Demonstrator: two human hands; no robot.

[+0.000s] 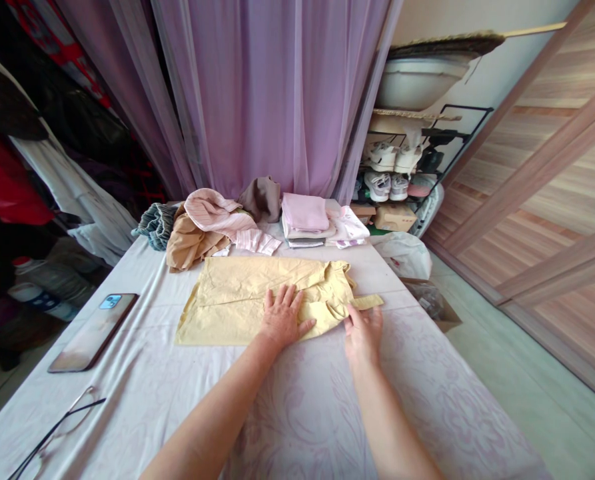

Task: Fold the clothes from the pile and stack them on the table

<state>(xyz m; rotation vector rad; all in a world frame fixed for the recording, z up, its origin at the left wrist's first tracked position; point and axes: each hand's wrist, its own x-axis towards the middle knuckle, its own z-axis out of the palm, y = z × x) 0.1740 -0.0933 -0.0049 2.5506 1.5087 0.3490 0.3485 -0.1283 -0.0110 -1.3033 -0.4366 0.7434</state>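
A: Bed (142,373) covered in a pale sheet. Yellow garment (247,293) spread flat mid-bed, closer to the far edge, just in front of the clothes heap (212,227) and folded stack (307,220).

B: Lie of it?

A: Long axis across the bed, left edge to right edge. Waist end with its tie strip pointing right; hem end left.

B: Hands?

A: Left hand (282,317) flat, fingers spread, pressing the near fold. Right hand (363,331) at the right end, fingertips on the cloth by the tie; pinch or mere touch, cannot tell.

B: Risks?

A: Likely bunching at the crumpled right end if pulled against the pinned side. Phone (94,331) near the left edge, glasses (60,427) at the near-left corner: liable to be swept off by dragged sheet.
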